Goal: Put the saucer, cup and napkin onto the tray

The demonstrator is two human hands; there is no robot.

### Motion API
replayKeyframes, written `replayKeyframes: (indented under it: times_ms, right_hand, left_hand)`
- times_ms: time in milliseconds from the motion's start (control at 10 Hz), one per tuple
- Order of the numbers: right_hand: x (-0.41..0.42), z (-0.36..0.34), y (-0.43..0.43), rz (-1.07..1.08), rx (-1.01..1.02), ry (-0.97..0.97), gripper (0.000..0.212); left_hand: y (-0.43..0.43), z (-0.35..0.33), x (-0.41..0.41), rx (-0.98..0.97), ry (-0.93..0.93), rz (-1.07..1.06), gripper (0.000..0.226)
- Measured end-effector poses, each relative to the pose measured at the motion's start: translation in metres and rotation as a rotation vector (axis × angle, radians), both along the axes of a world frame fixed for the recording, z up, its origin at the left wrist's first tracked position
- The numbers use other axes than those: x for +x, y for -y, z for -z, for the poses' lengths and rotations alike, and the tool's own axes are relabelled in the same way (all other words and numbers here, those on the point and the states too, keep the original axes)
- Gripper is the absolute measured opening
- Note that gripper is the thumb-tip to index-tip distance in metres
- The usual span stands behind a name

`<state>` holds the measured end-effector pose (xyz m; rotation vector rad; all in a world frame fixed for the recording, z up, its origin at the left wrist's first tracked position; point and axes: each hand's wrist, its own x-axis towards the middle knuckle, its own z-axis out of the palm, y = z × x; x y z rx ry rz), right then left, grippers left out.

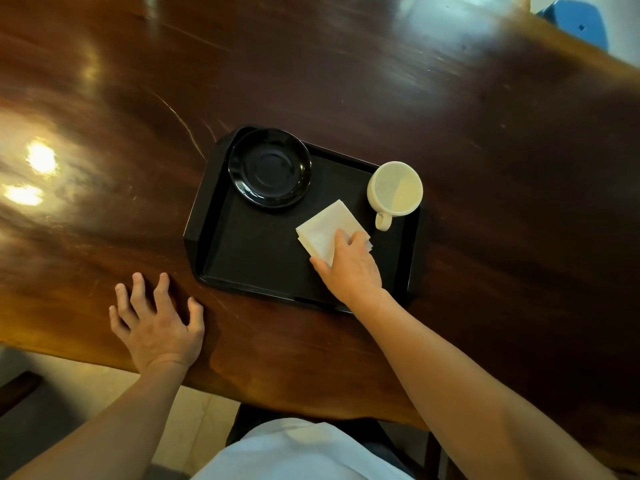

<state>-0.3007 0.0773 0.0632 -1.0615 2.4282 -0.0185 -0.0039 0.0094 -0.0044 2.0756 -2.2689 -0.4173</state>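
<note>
The left hand (157,327) lies flat on the wooden table (346,64) at 7 o'clock of the tray (207,216), fingers spread and grasping nothing. The right hand (349,265) rests on the tray floor, thumb and fingers pinching the near corner of the folded white napkin (325,230). At 2 o'clock of the napkin stands the cream cup (394,188), upright, handle toward the person. At 11 o'clock, the black saucer (270,168) occupies the tray's far-left corner.
</note>
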Motion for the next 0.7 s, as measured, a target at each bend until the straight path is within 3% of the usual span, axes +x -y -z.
replayKeyframes:
  times_ms: [200,700]
  right_hand:
    - [-0.006,0.001,-0.001,-0.121,0.032,0.130,0.065]
    - [0.013,-0.005,-0.030,-0.002,-0.117,0.111,0.045]
  left_hand:
    - [0.000,0.001,0.001,0.007,0.000,0.005,0.067]
    - [-0.001,0.003,0.004,-0.014,-0.025,0.035,0.067]
